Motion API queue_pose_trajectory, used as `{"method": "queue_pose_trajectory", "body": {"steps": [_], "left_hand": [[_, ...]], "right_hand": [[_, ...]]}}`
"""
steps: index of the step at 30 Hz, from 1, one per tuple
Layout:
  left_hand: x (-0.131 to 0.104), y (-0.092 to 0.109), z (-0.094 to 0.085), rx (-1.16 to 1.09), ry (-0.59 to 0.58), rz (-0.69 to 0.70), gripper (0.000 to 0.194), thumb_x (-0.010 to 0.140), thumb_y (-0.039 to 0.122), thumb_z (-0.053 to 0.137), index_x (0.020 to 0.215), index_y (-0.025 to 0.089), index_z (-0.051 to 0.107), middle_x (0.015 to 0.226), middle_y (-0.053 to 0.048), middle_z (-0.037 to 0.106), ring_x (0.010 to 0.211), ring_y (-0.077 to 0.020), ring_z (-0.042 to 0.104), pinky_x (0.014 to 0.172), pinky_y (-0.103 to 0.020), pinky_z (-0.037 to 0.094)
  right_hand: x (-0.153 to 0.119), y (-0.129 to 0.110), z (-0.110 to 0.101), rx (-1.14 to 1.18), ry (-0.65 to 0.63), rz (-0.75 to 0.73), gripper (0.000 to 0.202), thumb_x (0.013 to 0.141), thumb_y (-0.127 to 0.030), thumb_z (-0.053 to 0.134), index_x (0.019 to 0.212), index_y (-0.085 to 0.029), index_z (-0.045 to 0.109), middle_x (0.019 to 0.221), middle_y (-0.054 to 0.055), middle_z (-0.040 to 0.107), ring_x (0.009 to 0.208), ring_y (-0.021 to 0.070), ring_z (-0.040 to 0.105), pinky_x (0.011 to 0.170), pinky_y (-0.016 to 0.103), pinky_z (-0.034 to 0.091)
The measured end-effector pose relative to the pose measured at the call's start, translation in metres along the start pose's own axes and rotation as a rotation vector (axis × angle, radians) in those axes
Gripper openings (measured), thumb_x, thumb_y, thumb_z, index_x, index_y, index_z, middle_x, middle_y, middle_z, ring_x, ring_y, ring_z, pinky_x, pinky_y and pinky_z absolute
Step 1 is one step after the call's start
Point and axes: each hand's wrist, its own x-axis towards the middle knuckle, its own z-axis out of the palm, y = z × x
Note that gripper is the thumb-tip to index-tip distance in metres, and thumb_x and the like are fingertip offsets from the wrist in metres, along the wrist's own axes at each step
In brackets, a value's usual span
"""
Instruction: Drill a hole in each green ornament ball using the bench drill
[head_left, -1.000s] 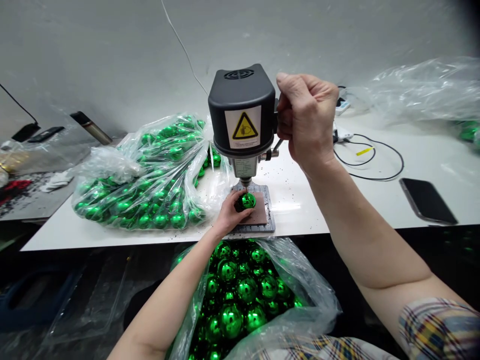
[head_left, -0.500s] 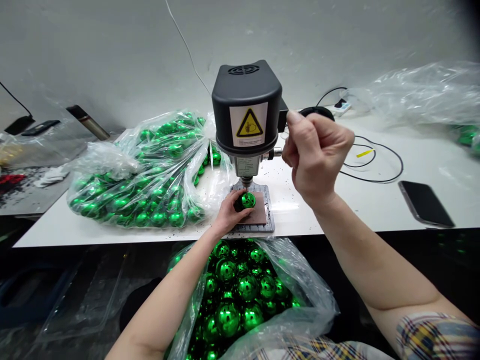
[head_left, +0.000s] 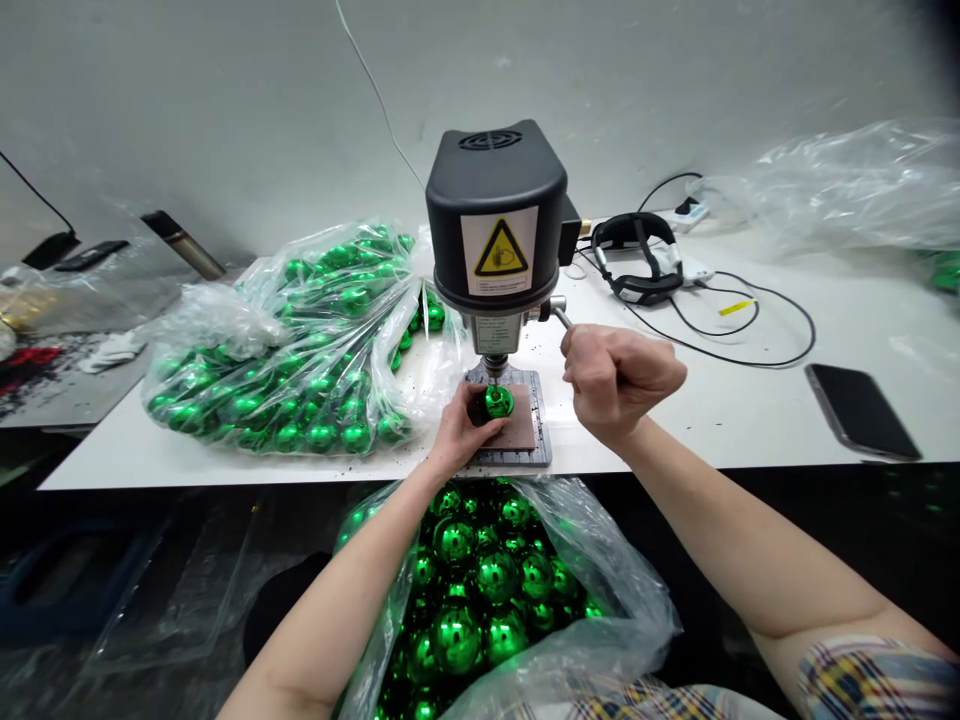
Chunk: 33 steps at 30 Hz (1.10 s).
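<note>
A black drill press with a yellow warning label stands at the middle of the white table. Under its chuck, my left hand grips a shiny green ball on a brown pad over the grey metal base. The drill bit meets the top of the ball. To the right of the press, my right hand is closed around the end of the metal lever. An open plastic bag of green balls lies below the table edge, between my forearms.
A clear bag of green balls lies left of the press. On the right are a black-and-white headset, looping black cables and a phone. A flask and a white glove are at the left.
My right hand has moved down with the lever, uncovering the headset behind it. My left hand keeps its grip on the ball. The view has shifted slightly.
</note>
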Motion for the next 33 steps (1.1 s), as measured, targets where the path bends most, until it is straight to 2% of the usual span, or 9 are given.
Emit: {"method": "queue_pose_trajectory", "body": {"steps": [3,10,15,19,21,24,27,30,33], "left_hand": [[0.000,-0.001,0.000,0.002,0.008,-0.002,0.049,0.072,0.030,0.082,0.113,0.018,0.056,0.106,-0.007,0.067,0.103,-0.0229,0.064,0.094,-0.038,0.052],[0.001,-0.001,-0.001,-0.039,0.001,-0.052,0.051,0.070,0.029,0.083,0.111,0.017,0.054,0.107,-0.007,0.067,0.100,-0.0215,0.066,0.092,-0.038,0.054],[0.008,0.001,0.000,-0.044,0.008,-0.078,0.051,0.067,0.026,0.084,0.106,0.017,0.052,0.103,-0.006,0.066,0.094,-0.0186,0.066,0.086,-0.035,0.054],[0.001,0.021,-0.013,0.083,0.107,-0.120,0.047,0.066,0.029,0.083,0.098,0.018,0.051,0.090,-0.001,0.062,0.079,-0.0144,0.060,0.072,-0.029,0.050],[-0.018,0.046,-0.027,0.130,0.022,-0.134,0.045,0.065,0.031,0.084,0.096,0.018,0.052,0.086,-0.001,0.061,0.076,-0.0141,0.058,0.068,-0.027,0.047],[-0.065,0.091,-0.049,0.136,-0.329,-0.159,0.045,0.069,0.037,0.082,0.100,0.018,0.057,0.092,-0.004,0.065,0.081,-0.0172,0.061,0.069,-0.029,0.049],[-0.125,0.119,-0.056,0.314,-0.551,-0.182,0.048,0.073,0.037,0.080,0.112,0.021,0.057,0.099,-0.004,0.067,0.089,-0.0216,0.064,0.076,-0.033,0.053],[-0.178,0.115,-0.050,0.564,-0.629,-0.118,0.047,0.080,0.028,0.073,0.123,0.023,0.056,0.114,-0.007,0.067,0.105,-0.0268,0.064,0.091,-0.042,0.053],[-0.210,0.095,-0.049,0.749,-0.552,-0.101,0.056,0.088,0.024,0.062,0.141,0.022,0.045,0.125,-0.011,0.065,0.114,-0.0299,0.062,0.098,-0.047,0.051]], "right_hand": [[-0.003,0.009,-0.001,0.134,0.064,-0.183,0.043,0.084,-0.005,0.057,0.054,-0.020,0.030,0.045,-0.007,0.030,0.038,0.0060,0.035,0.042,0.025,0.029],[-0.004,0.007,-0.002,0.181,-0.072,-0.289,0.042,0.081,0.002,0.057,0.054,-0.019,0.031,0.046,-0.008,0.033,0.039,0.0048,0.034,0.043,0.024,0.028],[0.044,0.000,0.014,0.129,0.210,0.128,0.045,0.095,-0.024,0.058,0.053,-0.020,0.040,0.044,-0.008,0.038,0.036,0.0046,0.034,0.036,0.022,0.024],[0.091,0.014,0.021,0.158,0.081,0.542,0.041,0.099,-0.031,0.052,0.059,-0.021,0.044,0.043,-0.009,0.033,0.034,0.0045,0.025,0.034,0.022,0.022],[0.102,0.020,0.021,0.165,0.053,0.662,0.039,0.099,-0.024,0.049,0.061,-0.021,0.043,0.043,-0.010,0.030,0.035,0.0039,0.022,0.035,0.022,0.021],[0.108,0.018,0.020,0.137,0.072,0.724,0.040,0.100,-0.016,0.042,0.060,-0.022,0.042,0.044,-0.010,0.031,0.037,0.0038,0.022,0.035,0.022,0.020],[0.109,0.010,0.019,0.145,0.084,0.699,0.044,0.099,-0.014,0.042,0.055,-0.022,0.042,0.044,-0.008,0.031,0.037,0.0048,0.023,0.033,0.023,0.019],[0.110,0.010,0.018,0.140,0.061,0.667,0.046,0.099,-0.013,0.041,0.054,-0.022,0.041,0.043,-0.009,0.033,0.034,0.0037,0.028,0.032,0.021,0.021],[0.108,0.019,0.015,0.146,0.005,0.618,0.042,0.098,-0.012,0.041,0.058,-0.023,0.040,0.048,-0.009,0.043,0.035,0.0027,0.040,0.035,0.019,0.027]]}}
